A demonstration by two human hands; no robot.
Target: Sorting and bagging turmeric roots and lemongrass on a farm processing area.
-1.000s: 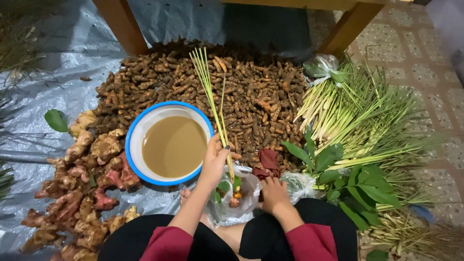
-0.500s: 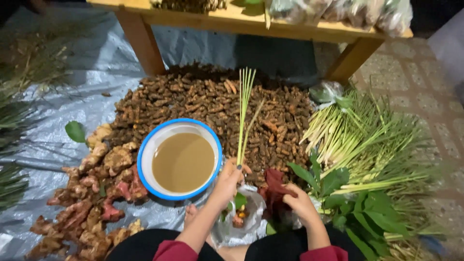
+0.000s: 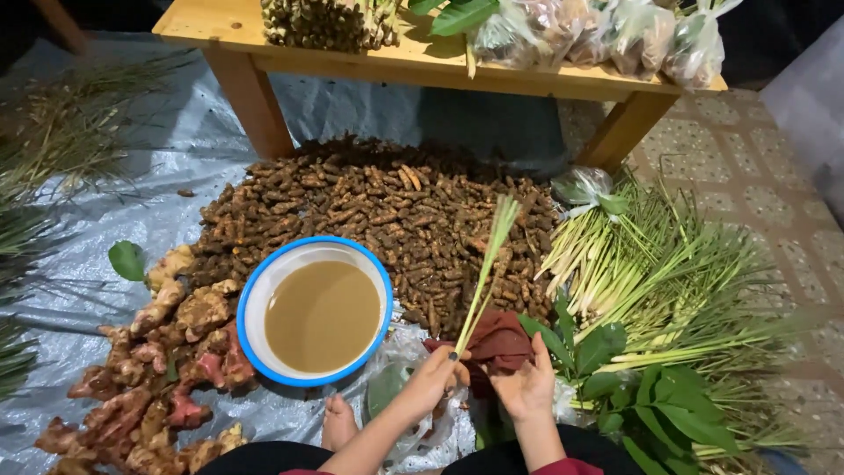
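My left hand [image 3: 432, 376] grips the base of a thin bunch of green lemongrass stalks [image 3: 486, 268], which stands tilted to the right over the brown root pile [image 3: 378, 207]. Close beside it, my right hand [image 3: 530, 387] has its fingers curled on a dark red bundle [image 3: 499, 341]. Under both hands lies a clear plastic bag [image 3: 393, 387] with something green inside. A white bowl with a blue rim [image 3: 257, 299], full of murky brown liquid, sits just left of my left hand.
Knobbly pinkish-brown rhizomes [image 3: 149, 378] lie at the left on a grey plastic sheet [image 3: 132, 158]. A heap of lemongrass [image 3: 651, 273] and broad green leaves [image 3: 655, 396] lies at the right. A wooden table [image 3: 413, 57] with filled plastic bags [image 3: 615, 35] stands behind. My bare foot [image 3: 338, 424] is near the bowl.
The view has tipped up, bringing the table into sight. The stalks in my left hand have shifted right and now lean right. My right hand has moved closer to the left one.
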